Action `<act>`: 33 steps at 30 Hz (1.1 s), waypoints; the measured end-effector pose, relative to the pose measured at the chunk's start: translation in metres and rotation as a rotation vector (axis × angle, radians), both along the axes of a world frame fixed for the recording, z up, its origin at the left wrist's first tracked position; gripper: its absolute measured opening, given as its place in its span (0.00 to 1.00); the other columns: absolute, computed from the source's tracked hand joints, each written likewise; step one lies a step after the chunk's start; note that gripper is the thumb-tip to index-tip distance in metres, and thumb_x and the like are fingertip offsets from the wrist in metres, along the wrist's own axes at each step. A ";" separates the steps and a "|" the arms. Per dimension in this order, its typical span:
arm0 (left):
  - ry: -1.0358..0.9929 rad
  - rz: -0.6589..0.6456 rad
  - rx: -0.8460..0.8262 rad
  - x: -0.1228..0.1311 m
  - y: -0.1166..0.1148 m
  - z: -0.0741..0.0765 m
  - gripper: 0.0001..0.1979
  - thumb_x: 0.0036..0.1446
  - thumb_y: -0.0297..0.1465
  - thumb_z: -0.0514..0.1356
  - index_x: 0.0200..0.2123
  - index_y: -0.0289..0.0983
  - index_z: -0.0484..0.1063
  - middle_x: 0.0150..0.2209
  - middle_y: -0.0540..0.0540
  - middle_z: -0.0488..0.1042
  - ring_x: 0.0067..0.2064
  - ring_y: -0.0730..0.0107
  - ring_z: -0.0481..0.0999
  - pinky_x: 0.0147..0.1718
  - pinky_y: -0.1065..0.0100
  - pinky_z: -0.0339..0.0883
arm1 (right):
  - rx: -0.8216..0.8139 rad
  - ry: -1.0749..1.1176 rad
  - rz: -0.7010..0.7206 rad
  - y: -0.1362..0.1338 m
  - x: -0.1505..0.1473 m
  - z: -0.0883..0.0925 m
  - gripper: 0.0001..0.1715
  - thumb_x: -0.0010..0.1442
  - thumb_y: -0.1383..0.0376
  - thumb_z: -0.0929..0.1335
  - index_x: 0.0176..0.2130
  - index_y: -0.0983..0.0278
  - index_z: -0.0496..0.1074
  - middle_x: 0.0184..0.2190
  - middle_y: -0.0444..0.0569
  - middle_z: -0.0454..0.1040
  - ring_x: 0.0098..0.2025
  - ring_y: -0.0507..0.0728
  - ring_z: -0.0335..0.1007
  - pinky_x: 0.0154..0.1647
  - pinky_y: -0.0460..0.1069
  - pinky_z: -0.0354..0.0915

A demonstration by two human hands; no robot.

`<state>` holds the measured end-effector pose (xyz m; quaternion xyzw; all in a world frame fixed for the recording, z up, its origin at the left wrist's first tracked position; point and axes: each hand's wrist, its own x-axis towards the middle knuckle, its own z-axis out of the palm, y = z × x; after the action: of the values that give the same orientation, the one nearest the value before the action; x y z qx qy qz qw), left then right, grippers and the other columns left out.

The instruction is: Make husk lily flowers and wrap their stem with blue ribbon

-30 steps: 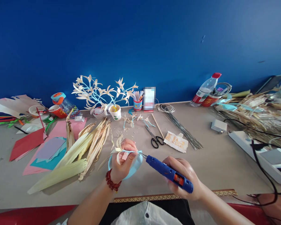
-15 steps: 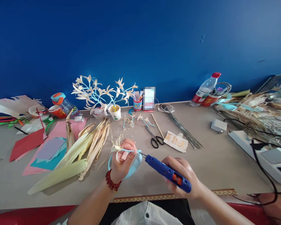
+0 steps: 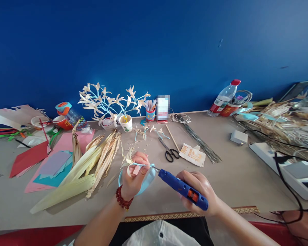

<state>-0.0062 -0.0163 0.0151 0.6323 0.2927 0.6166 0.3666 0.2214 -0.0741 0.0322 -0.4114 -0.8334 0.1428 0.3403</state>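
My left hand (image 3: pixel 136 174), with a red bead bracelet at the wrist, pinches a corn-husk flower (image 3: pixel 128 160) by its thin light-blue stem. A light-blue paper strip (image 3: pixel 147 181) hangs beneath that hand in a loop. My right hand (image 3: pixel 199 189) is wrapped around a blue glue gun (image 3: pixel 181 186). Its metal nozzle is at the free end of the flower's stem; whether they touch I cannot tell. Black-handled scissors (image 3: pixel 170 153) and a glue-stained piece of card (image 3: pixel 193 155) lie beyond my hands.
Corn husks (image 3: pixel 78 174) and coloured paper (image 3: pixel 53 167) lie to the left. Finished husk flowers stand in a paper cup (image 3: pixel 125 123) at the back. Thin wires (image 3: pixel 202 143) lie right of centre. On the right are a power strip (image 3: pixel 279 171), cables and a plastic bottle (image 3: pixel 222 99).
Hardly anything differs. The glue gun and my right hand have shifted very slightly to the left; my left hand keeps its place with the flower.
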 end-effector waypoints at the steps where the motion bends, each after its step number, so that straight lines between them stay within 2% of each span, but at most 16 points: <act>1: 0.004 0.000 0.001 0.000 0.000 0.001 0.03 0.59 0.30 0.61 0.32 0.39 0.71 0.28 0.49 0.70 0.36 0.65 0.73 0.50 0.51 0.68 | 0.001 -0.001 -0.002 0.000 0.000 -0.002 0.08 0.51 0.63 0.62 0.35 0.59 0.59 0.21 0.43 0.67 0.20 0.55 0.61 0.22 0.48 0.53; 7: 0.020 0.032 -0.025 0.000 -0.001 0.004 0.05 0.59 0.32 0.60 0.31 0.39 0.70 0.29 0.48 0.71 0.36 0.65 0.73 0.49 0.51 0.69 | -0.001 -0.003 -0.006 0.000 0.001 -0.003 0.08 0.52 0.63 0.62 0.35 0.59 0.59 0.21 0.42 0.67 0.20 0.55 0.61 0.23 0.48 0.54; 15: -0.035 0.009 -0.036 0.001 -0.002 0.005 0.05 0.59 0.32 0.61 0.31 0.39 0.70 0.30 0.48 0.70 0.38 0.65 0.72 0.50 0.51 0.68 | 0.005 0.010 -0.018 0.000 0.000 -0.006 0.08 0.49 0.64 0.61 0.34 0.59 0.60 0.20 0.43 0.67 0.19 0.55 0.61 0.22 0.48 0.54; 21: -0.059 0.004 -0.056 0.002 -0.001 0.006 0.05 0.59 0.32 0.61 0.30 0.39 0.71 0.31 0.49 0.70 0.38 0.66 0.73 0.49 0.53 0.68 | 0.033 -0.004 -0.001 0.001 -0.002 0.002 0.07 0.50 0.65 0.61 0.34 0.59 0.58 0.20 0.42 0.66 0.19 0.55 0.61 0.21 0.48 0.54; 27: -0.048 0.002 -0.041 0.001 -0.001 0.005 0.04 0.59 0.31 0.61 0.31 0.39 0.71 0.30 0.48 0.70 0.38 0.65 0.72 0.50 0.51 0.68 | 0.013 -0.051 0.001 0.001 -0.003 0.011 0.06 0.51 0.64 0.61 0.34 0.58 0.58 0.20 0.42 0.67 0.19 0.55 0.63 0.21 0.48 0.55; 33: -0.081 -0.023 -0.058 0.001 -0.002 0.005 0.03 0.60 0.29 0.60 0.32 0.40 0.71 0.31 0.48 0.69 0.39 0.65 0.71 0.52 0.49 0.66 | 0.043 -0.048 -0.006 0.001 -0.004 0.011 0.06 0.52 0.64 0.61 0.34 0.59 0.58 0.19 0.41 0.67 0.18 0.55 0.62 0.21 0.48 0.54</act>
<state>-0.0050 -0.0188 0.0201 0.5991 0.2882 0.6288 0.4033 0.2177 -0.0735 0.0430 -0.4098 -0.8429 0.1139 0.3295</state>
